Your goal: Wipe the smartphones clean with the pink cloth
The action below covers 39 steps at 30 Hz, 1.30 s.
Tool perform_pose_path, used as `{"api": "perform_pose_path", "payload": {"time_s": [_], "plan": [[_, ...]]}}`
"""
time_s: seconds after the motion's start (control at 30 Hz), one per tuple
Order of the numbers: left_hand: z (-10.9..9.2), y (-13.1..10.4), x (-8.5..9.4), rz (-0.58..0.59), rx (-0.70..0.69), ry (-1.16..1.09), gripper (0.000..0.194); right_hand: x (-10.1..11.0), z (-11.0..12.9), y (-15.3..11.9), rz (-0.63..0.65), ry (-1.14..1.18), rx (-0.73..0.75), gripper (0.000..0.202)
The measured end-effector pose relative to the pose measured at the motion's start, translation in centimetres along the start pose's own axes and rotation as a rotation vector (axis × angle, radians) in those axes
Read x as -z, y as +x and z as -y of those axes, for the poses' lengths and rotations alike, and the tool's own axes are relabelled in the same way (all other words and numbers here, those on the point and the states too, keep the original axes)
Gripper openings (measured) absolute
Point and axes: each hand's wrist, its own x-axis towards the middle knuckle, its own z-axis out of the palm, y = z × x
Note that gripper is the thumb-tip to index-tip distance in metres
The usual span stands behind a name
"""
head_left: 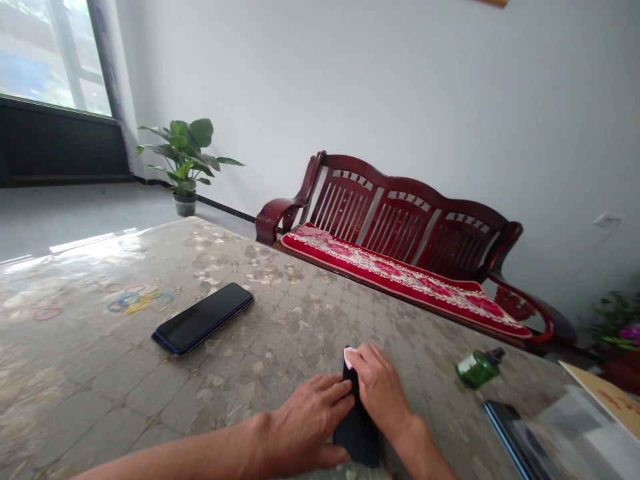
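A dark phone (357, 433) lies on the patterned tablecloth (280, 373) at the bottom centre, partly covered by both hands. My left hand (313, 417) rests on its left side, fingers spread across the surface. On the far end of the phone, my right hand (377, 387) is closed with its fingertips pressing a small pale pink cloth or tissue (350, 358) against it. Most of the cloth is hidden under the fingers.
Another phone (205, 319) lies left, near coloured rubber bands (133, 300). To the right are a green spray bottle (479, 368), a third phone (517, 437) and a clear plastic bag (575, 427). A wooden bench (400, 213) stands beyond the table.
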Motion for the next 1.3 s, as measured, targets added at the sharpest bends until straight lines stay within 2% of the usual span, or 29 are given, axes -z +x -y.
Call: {"api": "perform_pose_path", "payload": {"time_s": [0.13,0.23,0.43,0.6,0.73,0.87,1.0,1.13,1.3], "plan": [[-0.2,0.0,0.6,-0.005,-0.057,-0.056,0.040,0.5,0.1,-2.3,-0.018,0.069,0.098,0.035],[-0.3,0.0,0.5,-0.015,-0.087,-0.066,0.031,0.2,0.0,-2.7,-0.045,0.093,0.109,0.036],[-0.2,-0.2,0.0,-0.037,-0.118,-0.035,0.028,-0.3,0.3,-1.4,-0.091,0.099,0.052,0.038],[0.0,-0.1,-0.5,-0.057,-0.158,-0.027,0.024,1.0,0.9,-3.2,-0.014,0.140,0.117,0.031],[0.0,-0.1,-0.9,-0.068,-0.166,-0.025,0.023,1.2,1.0,-4.2,-0.041,0.146,0.124,0.027],[0.0,-0.2,-0.6,-0.065,-0.163,-0.039,0.023,0.6,0.6,-2.6,-0.091,0.109,0.058,0.034],[0.1,-0.3,-0.3,-0.065,-0.163,-0.044,0.024,0.7,0.5,-1.7,-0.068,0.116,0.040,0.035],[0.1,-0.2,-0.4,-0.064,-0.163,-0.050,0.024,1.3,0.7,-3.4,-0.021,0.146,0.089,0.033],[-0.1,-0.2,-0.5,-0.060,-0.151,-0.055,0.022,1.0,0.4,-4.9,-0.064,0.162,0.084,0.033]]}}
